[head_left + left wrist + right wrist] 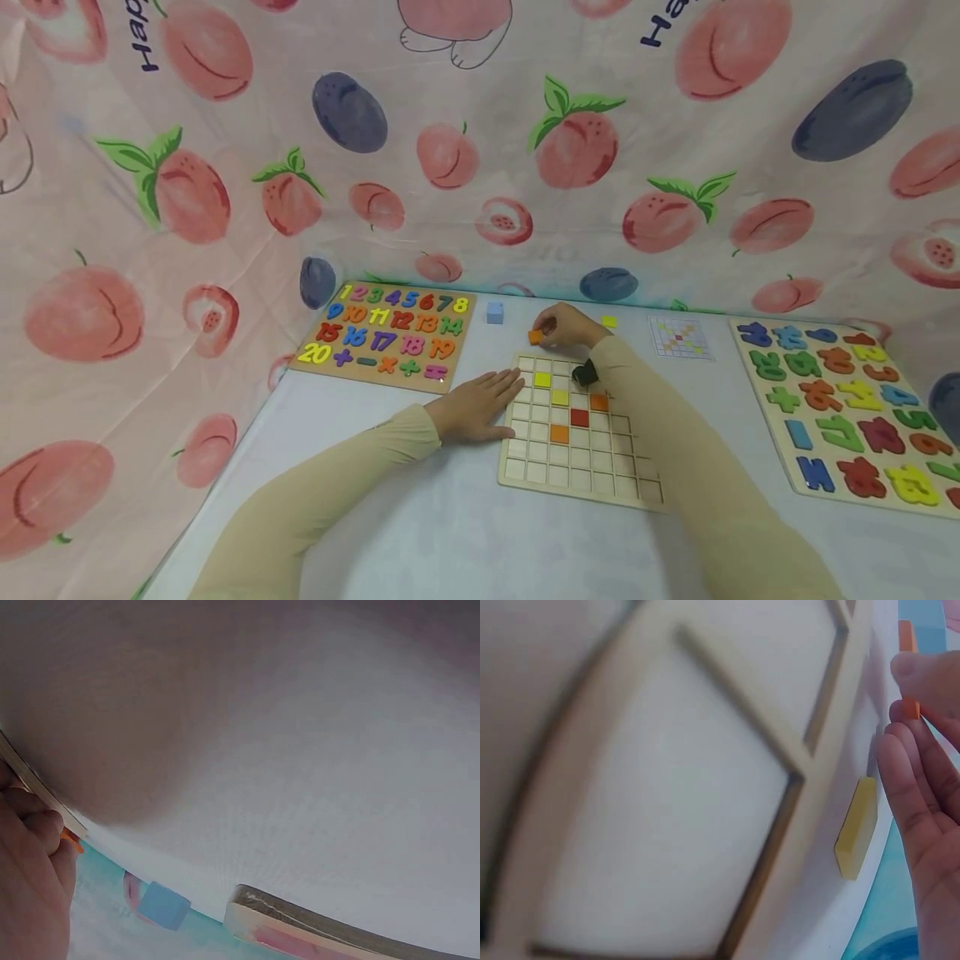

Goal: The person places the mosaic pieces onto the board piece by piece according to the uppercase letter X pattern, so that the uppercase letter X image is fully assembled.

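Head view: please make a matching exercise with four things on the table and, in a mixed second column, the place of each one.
Things:
1. orange tile
2. blue cube
3. number board
4. pattern card

Places:
A. right of the grid board, at the back
B. far left of the table
C. pinched by the right hand
D. loose, between number board and right hand

Pairs: 1-C, 2-D, 3-B, 4-A

Letter board [862,408] cut off right.
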### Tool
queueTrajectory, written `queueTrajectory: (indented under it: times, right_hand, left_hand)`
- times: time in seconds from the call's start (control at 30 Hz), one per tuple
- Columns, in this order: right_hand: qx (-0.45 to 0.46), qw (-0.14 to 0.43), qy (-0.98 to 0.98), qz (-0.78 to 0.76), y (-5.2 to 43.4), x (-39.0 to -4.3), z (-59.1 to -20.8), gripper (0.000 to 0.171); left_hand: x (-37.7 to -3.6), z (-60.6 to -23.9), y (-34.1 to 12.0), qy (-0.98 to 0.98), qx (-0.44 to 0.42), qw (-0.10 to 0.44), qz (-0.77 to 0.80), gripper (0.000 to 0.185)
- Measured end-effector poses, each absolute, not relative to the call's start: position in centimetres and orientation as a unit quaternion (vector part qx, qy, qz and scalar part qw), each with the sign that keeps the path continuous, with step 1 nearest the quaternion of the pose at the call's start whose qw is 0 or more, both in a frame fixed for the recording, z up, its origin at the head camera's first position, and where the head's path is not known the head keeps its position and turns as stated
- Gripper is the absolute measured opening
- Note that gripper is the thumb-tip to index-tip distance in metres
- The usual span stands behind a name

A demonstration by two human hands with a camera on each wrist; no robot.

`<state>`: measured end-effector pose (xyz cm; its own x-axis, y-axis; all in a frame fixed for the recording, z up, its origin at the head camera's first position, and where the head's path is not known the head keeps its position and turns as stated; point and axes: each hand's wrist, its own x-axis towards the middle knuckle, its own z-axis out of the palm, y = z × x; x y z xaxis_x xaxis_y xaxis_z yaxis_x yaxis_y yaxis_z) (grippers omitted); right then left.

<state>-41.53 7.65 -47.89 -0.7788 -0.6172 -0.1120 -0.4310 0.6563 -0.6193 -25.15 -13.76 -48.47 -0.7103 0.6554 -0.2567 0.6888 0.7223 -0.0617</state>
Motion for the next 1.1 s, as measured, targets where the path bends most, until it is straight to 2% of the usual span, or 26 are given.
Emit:
queueTrajectory:
  times: [0.67,0.9,1.1]
  right_hand:
    - [-0.322,0.127,0.869,-0.353,10.5,-38.1,-46.0,0.022]
    - [-0.338,0.107,0.864,-0.357,11.6,-36.3,-45.5,0.023]
    - [-0.357,0.112,0.850,-0.370,12.3,-34.0,-44.9,0.023]
  left_hand:
    - [-25.3,-48.6,-13.8,0.922,0.362,0.108,-0.079,0.085]
    - [-25.1,-48.6,-13.6,0.922,0.364,0.107,-0.078,0.085]
    - [-25.1,-48.3,-13.6,0.921,0.363,0.112,-0.081,0.084]
